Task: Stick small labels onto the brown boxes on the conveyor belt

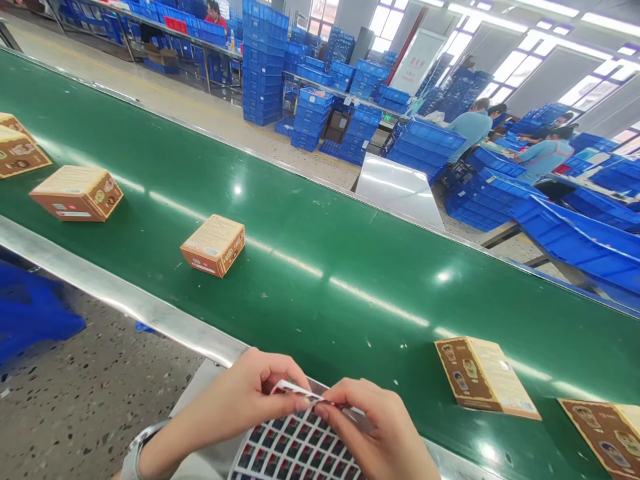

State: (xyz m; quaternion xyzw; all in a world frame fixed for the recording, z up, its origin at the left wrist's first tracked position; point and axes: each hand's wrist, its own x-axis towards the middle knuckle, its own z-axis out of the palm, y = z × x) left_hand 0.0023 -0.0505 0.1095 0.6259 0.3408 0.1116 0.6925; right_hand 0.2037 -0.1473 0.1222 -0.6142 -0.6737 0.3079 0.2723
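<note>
A sheet of small dark-and-red stickers point(293, 447) is at the bottom middle of the head view, its top edge bent over. My left hand point(250, 393) pinches that edge between thumb and fingers. Close beside it, my right hand point(373, 417) has thumb and forefinger pressed together at the same top edge. Whether a single sticker is between the right fingertips is too small to make out. Both hands are just over the near metal rim of the green conveyor belt point(320, 313). A brown and cream box point(215, 243) lies on the belt ahead of them.
Further boxes sit on the belt at left point(77, 193) and right point(485, 377). Beyond the belt stand tall stacks of blue crates point(265, 63), a metal chute point(397, 190) and several seated people. A blue plastic bag point(35, 313) lies at lower left.
</note>
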